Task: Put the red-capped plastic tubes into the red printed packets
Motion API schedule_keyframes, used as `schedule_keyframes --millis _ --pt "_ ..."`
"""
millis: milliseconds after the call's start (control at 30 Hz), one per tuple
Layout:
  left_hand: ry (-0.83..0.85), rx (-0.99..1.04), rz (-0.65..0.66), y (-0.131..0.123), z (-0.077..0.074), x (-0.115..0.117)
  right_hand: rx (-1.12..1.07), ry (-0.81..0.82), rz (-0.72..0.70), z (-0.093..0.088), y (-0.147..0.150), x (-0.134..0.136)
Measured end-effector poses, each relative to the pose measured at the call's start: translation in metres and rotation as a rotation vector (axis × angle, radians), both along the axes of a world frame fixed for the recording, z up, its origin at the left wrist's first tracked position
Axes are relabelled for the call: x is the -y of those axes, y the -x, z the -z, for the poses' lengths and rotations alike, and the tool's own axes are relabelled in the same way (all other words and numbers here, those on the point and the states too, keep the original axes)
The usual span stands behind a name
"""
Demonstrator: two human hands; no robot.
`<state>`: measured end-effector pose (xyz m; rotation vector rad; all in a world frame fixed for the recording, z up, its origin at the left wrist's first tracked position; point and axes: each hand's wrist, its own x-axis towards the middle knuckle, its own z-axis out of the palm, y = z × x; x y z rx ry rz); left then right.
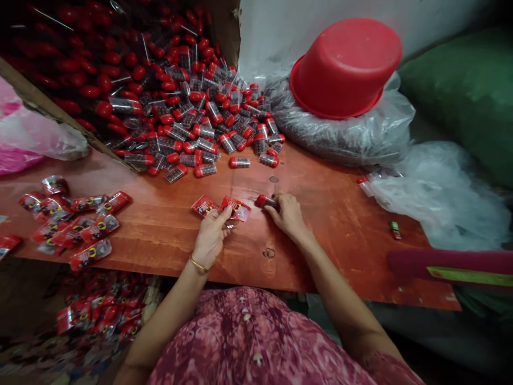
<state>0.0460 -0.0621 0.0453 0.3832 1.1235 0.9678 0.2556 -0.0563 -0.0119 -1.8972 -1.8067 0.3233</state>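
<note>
My left hand point(211, 235) pinches a small red printed plastic packet point(241, 209) between thumb and fingers. A second red packet point(203, 205) lies beside it, partly under the fingers; whether I hold that one too is unclear. To the right, my right hand point(289, 216) is closed around a small clear tube with a red cap point(262, 201), the cap pointing left toward the packet. The tube's dark contents show only in part, since my fingers cover its far end. A short gap separates the two hands above the wooden tabletop point(240, 262).
A cardboard box point(68, 120) on its side spills many red-capped tubes point(204, 128) across the back. Filled red packets point(86, 230) lie at left, more below the table. At back right, a red tub point(344, 69) rests upside down on a plastic bag point(336, 139).
</note>
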Motion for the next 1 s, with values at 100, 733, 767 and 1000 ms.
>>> schedule_keyframes --millis 100,733,767,1000 --pt "-0.005 0.003 0.017 -0.004 -0.002 0.002 -0.359 0.0 0.04 -0.011 0.008 0.03" --pt "-0.142 -0.094 0.063 -0.027 0.002 0.018 -1.03 0.349 0.052 -0.06 0.035 0.08" --pt "-0.149 -0.101 0.06 -0.028 0.002 0.018 -1.029 0.329 0.059 -0.06 0.035 0.082" --pt "-0.248 -0.109 0.074 -0.032 0.006 0.021 -0.977 0.225 0.124 -0.051 0.037 0.081"
